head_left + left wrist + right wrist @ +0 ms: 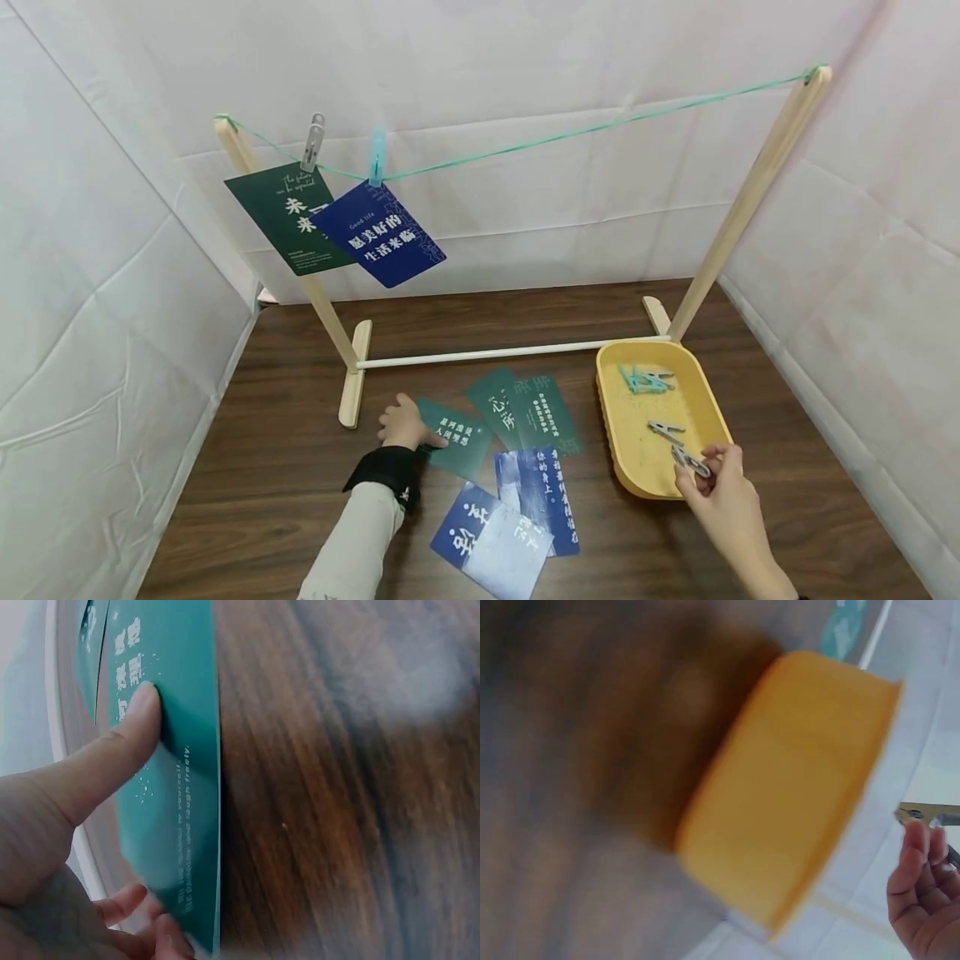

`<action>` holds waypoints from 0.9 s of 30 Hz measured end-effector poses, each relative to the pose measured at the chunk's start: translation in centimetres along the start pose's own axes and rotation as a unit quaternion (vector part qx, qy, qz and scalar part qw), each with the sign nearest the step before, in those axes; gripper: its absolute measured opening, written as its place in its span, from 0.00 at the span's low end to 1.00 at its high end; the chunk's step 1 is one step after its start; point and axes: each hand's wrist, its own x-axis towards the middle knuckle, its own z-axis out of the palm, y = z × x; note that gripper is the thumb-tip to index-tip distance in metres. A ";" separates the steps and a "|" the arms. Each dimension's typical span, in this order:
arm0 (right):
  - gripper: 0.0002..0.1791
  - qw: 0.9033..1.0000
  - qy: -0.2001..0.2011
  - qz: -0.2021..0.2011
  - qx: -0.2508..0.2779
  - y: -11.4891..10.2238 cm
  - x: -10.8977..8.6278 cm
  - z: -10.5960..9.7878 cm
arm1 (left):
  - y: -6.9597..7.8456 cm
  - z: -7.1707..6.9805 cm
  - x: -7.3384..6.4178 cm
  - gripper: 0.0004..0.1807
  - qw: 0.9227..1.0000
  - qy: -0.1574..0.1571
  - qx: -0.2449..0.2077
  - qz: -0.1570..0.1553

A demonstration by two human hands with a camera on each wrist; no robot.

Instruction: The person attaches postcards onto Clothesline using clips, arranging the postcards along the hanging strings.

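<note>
My left hand (405, 423) holds a green card (459, 440) by its left end, low over the table. In the left wrist view the thumb lies across the printed face of this card (176, 825), with fingertips at its lower edge. My right hand (723, 492) pinches a grey clothespin (690, 461) above the near right part of a yellow basket (611, 417). The right wrist view shows the fingers (915, 862) on the clothespin (922, 815), partly cut off by the frame. Inside the basket lie another grey clothespin (665, 430) and several turquoise ones (643, 381).
A green string (517, 148) spans two wooden posts (750, 204). On it, a grey clothespin (313, 142) and a blue clothespin (377, 158) hold a green card (285, 225) and a blue card (386, 246). More green cards (551, 417) and blue cards (543, 492) overlap on the table.
</note>
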 end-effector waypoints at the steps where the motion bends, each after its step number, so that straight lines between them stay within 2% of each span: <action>1: 0.20 1.000 0.001 0.003 0.002 0.3 -0.4 0.1 | -0.1 -0.2 0.0 0.55 1.000 -0.006 -0.001 0.001; 3: 0.21 1.000 -0.001 0.012 0.009 0.7 -1.2 0.2 | -0.7 -0.9 0.0 0.46 1.000 -0.015 -0.011 0.018; 5: 0.21 1.000 -0.001 0.016 0.017 0.9 -1.9 0.4 | -3.5 1.1 3.8 0.37 0.997 -0.025 -0.044 0.055; 7: 0.22 1.000 0.005 0.019 0.018 0.9 -2.4 0.6 | -7.0 3.3 8.0 0.30 0.991 -0.027 -0.091 0.096; 9: 0.23 1.000 0.015 0.020 0.014 0.9 -2.7 0.7 | -10.0 5.0 11.5 0.27 0.979 -0.017 -0.149 0.137; 10: 0.23 1.000 0.023 0.020 0.008 0.9 -2.8 0.7 | -11.2 5.6 12.8 0.30 0.974 -0.012 -0.170 0.151; 11: 0.23 0.999 0.030 0.026 0.005 0.9 -2.8 0.7 | -11.1 4.6 11.8 0.31 0.967 -0.019 -0.199 0.161; 13: 0.24 0.998 0.042 0.048 0.002 0.9 -2.8 0.6 | -9.8 1.9 8.6 0.32 0.955 -0.036 -0.236 0.173; 15: 0.23 0.996 0.059 0.068 0.010 1.0 -2.9 0.4 | -7.9 -1.3 4.8 0.32 0.940 -0.083 -0.280 0.178; 17: 0.22 0.993 0.081 0.082 0.027 0.9 -3.0 0.1 | -6.1 -3.8 1.8 0.31 0.928 -0.127 -0.301 0.179; 19: 0.20 0.991 0.105 0.068 0.041 0.7 -3.1 -0.2 | -4.6 -5.4 -0.3 0.27 0.922 -0.140 -0.314 0.181; 22: 0.18 0.988 0.136 0.018 0.072 0.1 -2.6 -0.5 | -2.8 -6.9 -2.0 0.18 0.917 -0.113 -0.326 0.198; 25: 0.16 0.981 0.160 -0.032 0.103 -0.9 -1.4 -0.5 | -1.5 -7.8 -2.6 0.10 0.905 -0.075 -0.359 0.215; 27: 0.16 0.977 0.161 -0.058 0.124 -1.9 -0.3 -0.4 | -0.9 -8.2 -2.6 0.09 0.898 -0.046 -0.370 0.232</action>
